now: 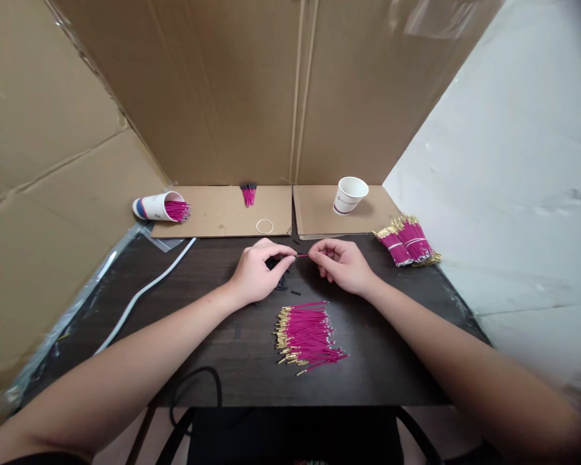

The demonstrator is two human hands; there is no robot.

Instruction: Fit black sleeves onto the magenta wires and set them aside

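My left hand (261, 271) and my right hand (339, 265) meet fingertip to fingertip above the middle of the table. The right thumb and fingers pinch a short magenta wire (303, 256). At its left end, my left fingertips are closed on what looks like a small black sleeve, mostly hidden by them. Loose black sleeves (281, 284) lie under and beside my left hand. Nearer me is a spread pile of magenta wires (310, 332), gold terminals to the left and silvery tips to the right.
At the back, cardboard (208, 213) carries black-ended magenta wires (248, 194), a rubber band (265, 226) and an upright paper cup (349, 196). A tipped cup (151, 206) holds wires at left. Banded wire bundles (407, 242) lie right. A pale cable (145, 290) crosses the left side.
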